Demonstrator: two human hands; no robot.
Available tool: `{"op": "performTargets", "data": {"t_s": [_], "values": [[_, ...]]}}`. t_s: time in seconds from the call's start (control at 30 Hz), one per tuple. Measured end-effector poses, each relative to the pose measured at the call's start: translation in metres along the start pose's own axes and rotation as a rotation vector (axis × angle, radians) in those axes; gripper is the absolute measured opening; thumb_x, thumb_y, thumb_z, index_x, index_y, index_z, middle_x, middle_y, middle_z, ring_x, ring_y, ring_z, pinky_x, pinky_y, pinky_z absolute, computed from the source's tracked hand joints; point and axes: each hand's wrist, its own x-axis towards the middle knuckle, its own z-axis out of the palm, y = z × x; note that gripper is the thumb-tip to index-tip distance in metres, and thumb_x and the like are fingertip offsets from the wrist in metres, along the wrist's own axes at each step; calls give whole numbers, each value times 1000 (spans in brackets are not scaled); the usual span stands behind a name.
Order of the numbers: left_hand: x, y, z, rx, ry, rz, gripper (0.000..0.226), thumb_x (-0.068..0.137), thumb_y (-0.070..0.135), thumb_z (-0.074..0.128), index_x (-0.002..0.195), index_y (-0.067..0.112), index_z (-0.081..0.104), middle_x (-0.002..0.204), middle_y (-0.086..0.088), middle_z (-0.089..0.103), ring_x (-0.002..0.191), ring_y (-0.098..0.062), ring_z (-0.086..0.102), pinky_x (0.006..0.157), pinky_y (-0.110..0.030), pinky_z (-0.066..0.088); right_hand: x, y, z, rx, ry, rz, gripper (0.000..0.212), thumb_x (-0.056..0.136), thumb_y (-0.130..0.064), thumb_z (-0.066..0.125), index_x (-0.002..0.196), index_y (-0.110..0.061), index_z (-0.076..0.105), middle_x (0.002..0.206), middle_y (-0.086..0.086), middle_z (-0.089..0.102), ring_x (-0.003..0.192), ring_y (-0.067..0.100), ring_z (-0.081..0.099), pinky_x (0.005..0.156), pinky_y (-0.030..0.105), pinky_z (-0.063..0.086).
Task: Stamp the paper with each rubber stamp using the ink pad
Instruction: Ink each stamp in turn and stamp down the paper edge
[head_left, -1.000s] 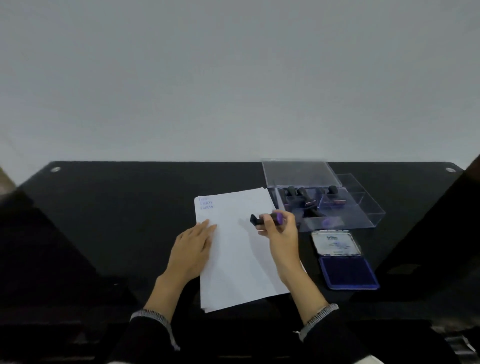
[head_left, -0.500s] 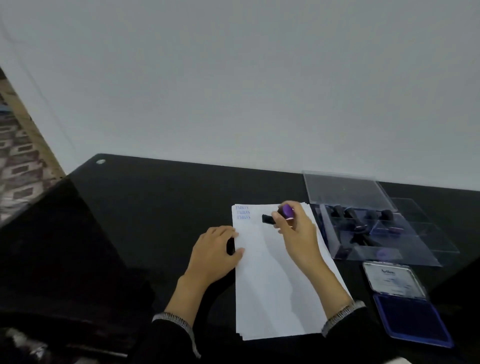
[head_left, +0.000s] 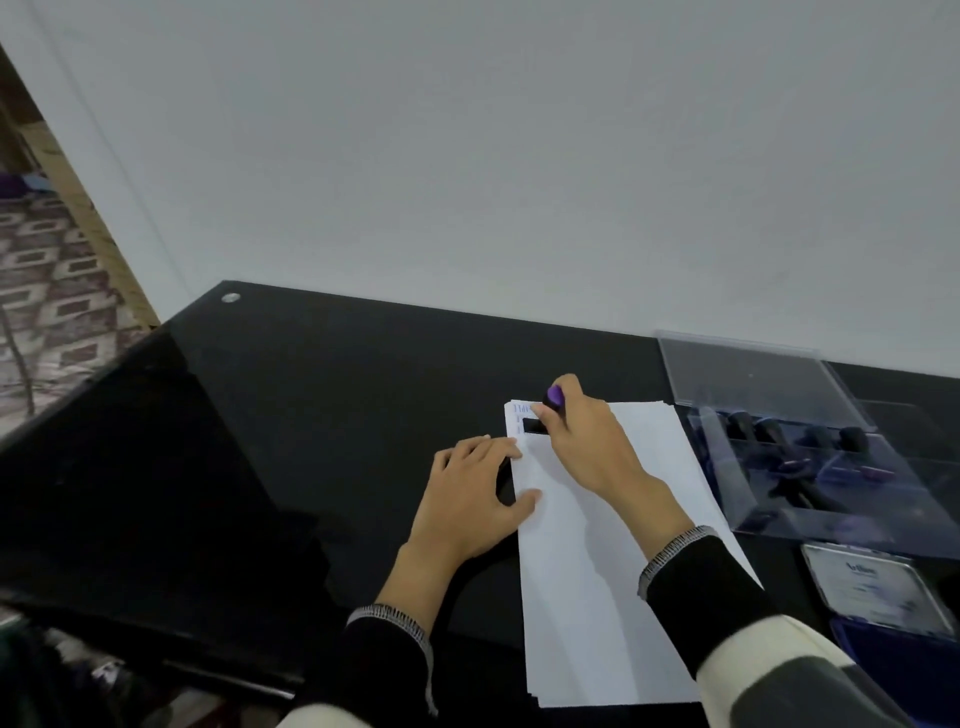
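On white paper (head_left: 597, 545), purple-topped black stamp (head_left: 543, 415)

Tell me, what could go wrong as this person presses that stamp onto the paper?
1. The stamp sits right beside earlier blue prints near the paper's top left corner, so the new mark could overlap them.
2. The left hand holds only the sheet's left edge; the stack might shift and smear.
3. The right hand hides much of the stamp, so a tilted, uneven print is possible.
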Motion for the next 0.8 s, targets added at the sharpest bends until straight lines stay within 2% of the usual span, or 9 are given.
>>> {"op": "performTargets", "data": {"t_s": [0.17, 0.27, 0.43, 0.8], "values": [[0, 1, 1, 22, 35, 7, 50, 88, 58, 49, 130, 31, 49, 140, 16, 47, 133, -4, 33, 109, -28, 20, 5, -3, 1, -58, -51, -37, 22, 96, -35, 49, 107, -16, 43, 96, 7, 63, 76, 21, 61, 70, 38, 57], [-1, 2, 0, 4, 58, 0, 53, 87, 57, 52, 131, 28, 50, 142, 15, 44, 132, -4, 35, 109, -26, 20, 6, -3, 2, -77, -63, -38, 23, 97, -34, 49, 108, -16, 43, 97, 8, 63, 75, 21, 60, 69, 35, 56], [1, 3, -1, 20, 34, -34, 68, 87, 60, 49, 144, 24, 38, 149, 11, 36, 139, -7, 25, 113, -29, 18, 6, -5, 5, -148, -80, -45, 30, 96, -36, 49, 117, -15, 44, 104, 7, 63, 75, 16, 55, 68, 27, 51], [2, 2, 1, 55, 14, -49, 71, 88, 62, 46, 146, 24, 33, 151, 9, 35, 141, -9, 24, 114, -32, 17, 6, -7, 9, -186, -71, -53, 32, 96, -37, 50, 119, -16, 43, 109, 7, 64, 77, 18, 56, 71, 27, 52]]}}
